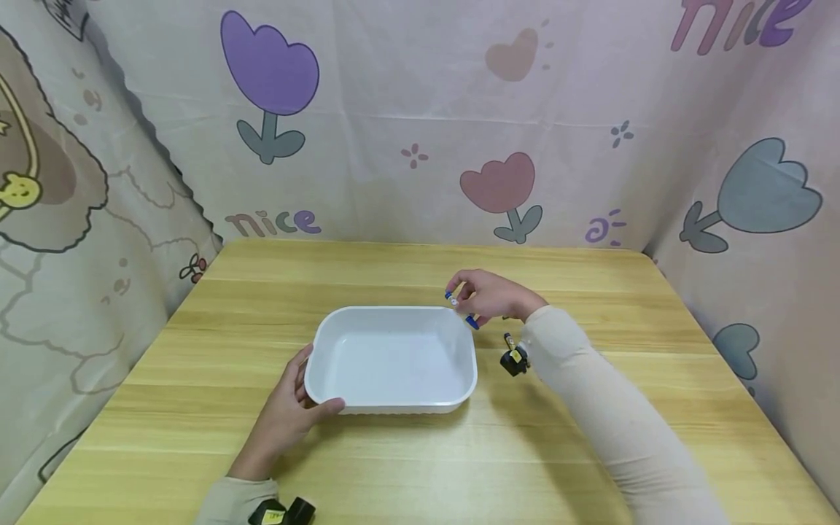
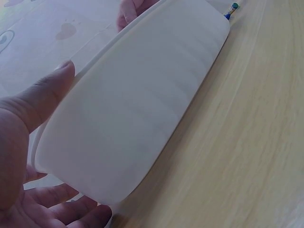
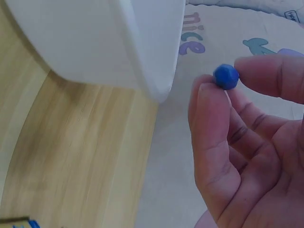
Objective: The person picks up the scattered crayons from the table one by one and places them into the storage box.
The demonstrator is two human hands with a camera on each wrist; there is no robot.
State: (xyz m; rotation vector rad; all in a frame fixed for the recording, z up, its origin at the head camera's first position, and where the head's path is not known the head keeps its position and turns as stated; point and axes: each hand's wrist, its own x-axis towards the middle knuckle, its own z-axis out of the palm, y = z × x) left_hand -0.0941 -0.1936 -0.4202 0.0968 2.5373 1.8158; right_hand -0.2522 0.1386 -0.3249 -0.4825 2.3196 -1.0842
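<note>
With thumb and fingers my right hand [image 1: 492, 295] pinches a small, narrow blue-and-white thing [image 1: 450, 297] over the back right corner of a white plastic tray [image 1: 390, 405]. Its blue, faceted end [image 3: 226, 77] shows between the fingertips in the right wrist view; its kind cannot be told. My left hand [image 1: 285, 415] grips the tray's left end, thumb at the front rim and other fingers around the side wall. Just below my right hand, by the tray's right end, is another small blue thing [image 1: 472, 321].
In the left wrist view a small blue, yellow and green thing [image 2: 231, 10] lies past the tray's far end. The wooden table [image 1: 420, 474] meets a patterned cloth [image 1: 380, 146] at the back. Black wrist devices [image 1: 515, 360] sit on both sleeves.
</note>
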